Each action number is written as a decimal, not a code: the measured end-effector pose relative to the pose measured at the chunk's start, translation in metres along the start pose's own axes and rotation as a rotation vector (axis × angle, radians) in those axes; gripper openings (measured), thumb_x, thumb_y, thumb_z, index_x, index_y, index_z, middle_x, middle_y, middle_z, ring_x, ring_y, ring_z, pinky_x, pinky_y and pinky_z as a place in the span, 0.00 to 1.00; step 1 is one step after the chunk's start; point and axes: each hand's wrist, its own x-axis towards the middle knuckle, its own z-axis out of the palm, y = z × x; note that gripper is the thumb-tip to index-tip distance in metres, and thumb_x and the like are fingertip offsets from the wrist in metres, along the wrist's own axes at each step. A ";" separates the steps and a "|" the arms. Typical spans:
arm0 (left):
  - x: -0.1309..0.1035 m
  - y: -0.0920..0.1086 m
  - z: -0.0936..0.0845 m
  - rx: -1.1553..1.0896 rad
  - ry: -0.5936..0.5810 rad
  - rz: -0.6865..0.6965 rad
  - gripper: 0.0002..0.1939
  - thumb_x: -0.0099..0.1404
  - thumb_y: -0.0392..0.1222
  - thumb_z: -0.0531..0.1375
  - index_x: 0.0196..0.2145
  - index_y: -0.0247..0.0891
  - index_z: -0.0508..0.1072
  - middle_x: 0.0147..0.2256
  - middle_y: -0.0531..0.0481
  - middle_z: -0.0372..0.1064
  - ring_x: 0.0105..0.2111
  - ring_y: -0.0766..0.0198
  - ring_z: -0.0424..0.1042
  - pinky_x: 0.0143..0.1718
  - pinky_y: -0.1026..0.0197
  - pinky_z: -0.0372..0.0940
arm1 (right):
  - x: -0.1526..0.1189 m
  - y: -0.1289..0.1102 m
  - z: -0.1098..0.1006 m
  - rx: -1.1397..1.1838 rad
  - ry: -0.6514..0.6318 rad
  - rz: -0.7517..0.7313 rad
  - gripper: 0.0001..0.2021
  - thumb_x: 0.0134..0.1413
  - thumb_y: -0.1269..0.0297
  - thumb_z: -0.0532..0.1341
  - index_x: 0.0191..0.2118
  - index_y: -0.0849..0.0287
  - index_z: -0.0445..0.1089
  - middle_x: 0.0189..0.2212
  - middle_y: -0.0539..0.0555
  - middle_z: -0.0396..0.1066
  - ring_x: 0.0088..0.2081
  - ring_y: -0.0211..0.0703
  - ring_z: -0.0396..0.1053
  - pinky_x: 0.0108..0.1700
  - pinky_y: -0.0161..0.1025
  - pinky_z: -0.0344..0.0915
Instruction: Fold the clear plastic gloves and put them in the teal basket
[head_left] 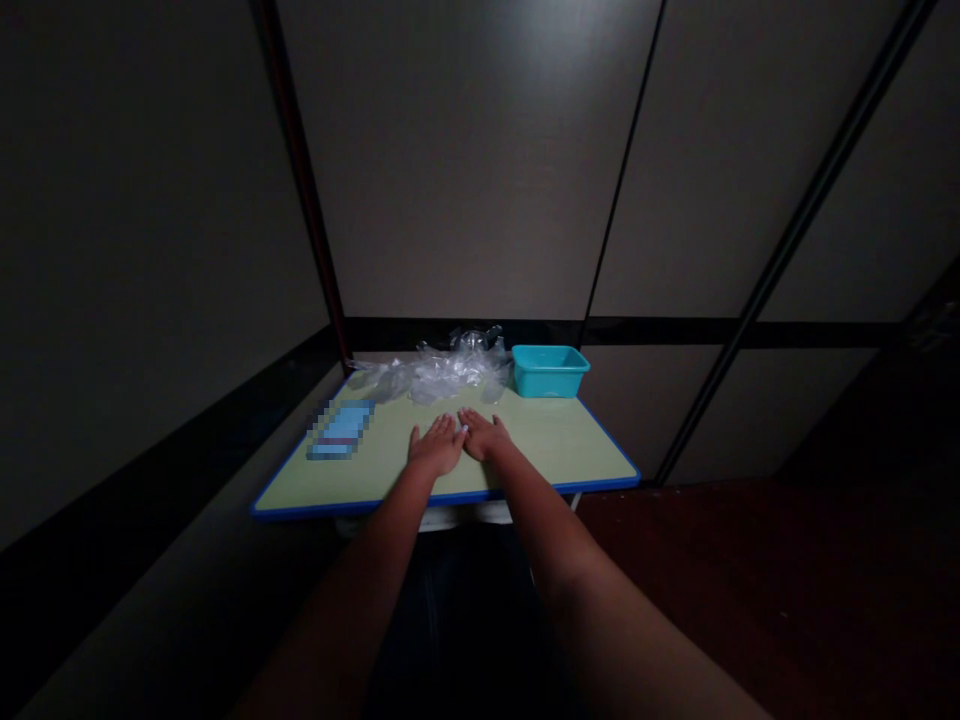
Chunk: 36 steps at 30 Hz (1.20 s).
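My left hand [437, 446] lies flat on the pale green tabletop [390, 470], palm down with its fingers stretched forward. Beside it my right hand [484, 435] rests the same way, the two hands close together at the middle of the table. Neither holds anything. Just beyond the fingertips spreads a heap of crumpled clear plastic bags [450, 372]. To the right of the heap stands a turquoise plastic basket [551, 382], upright, and what lies at its bottom cannot be made out.
On the table's left side lies a flat blue item [341, 430], blurred by pixelation. A blue rim [600, 481] edges the table. Dark panelled walls [465, 200] stand close behind and to the left. Dark red floor [675, 560] shows at the right.
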 end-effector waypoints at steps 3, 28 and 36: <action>0.001 0.002 0.000 -0.006 0.016 -0.100 0.32 0.66 0.55 0.34 0.63 0.41 0.50 0.64 0.47 0.39 0.64 0.56 0.38 0.59 0.39 0.37 | 0.001 0.000 0.001 0.004 0.010 0.015 0.28 0.61 0.57 0.36 0.66 0.55 0.37 0.66 0.49 0.35 0.65 0.40 0.34 0.61 0.56 0.35; 0.003 -0.001 0.009 0.000 0.109 -0.291 0.40 0.62 0.64 0.36 0.63 0.34 0.51 0.63 0.34 0.41 0.63 0.46 0.38 0.58 0.37 0.38 | -0.002 -0.002 0.003 0.004 0.097 0.116 0.31 0.59 0.53 0.39 0.65 0.63 0.40 0.66 0.55 0.34 0.65 0.52 0.31 0.60 0.60 0.31; -0.006 0.003 0.007 0.066 0.364 -0.090 0.33 0.65 0.57 0.38 0.64 0.39 0.45 0.65 0.42 0.33 0.64 0.50 0.32 0.58 0.38 0.38 | -0.008 0.001 0.003 0.165 0.315 0.168 0.30 0.61 0.57 0.39 0.65 0.64 0.39 0.66 0.59 0.31 0.65 0.48 0.32 0.61 0.59 0.34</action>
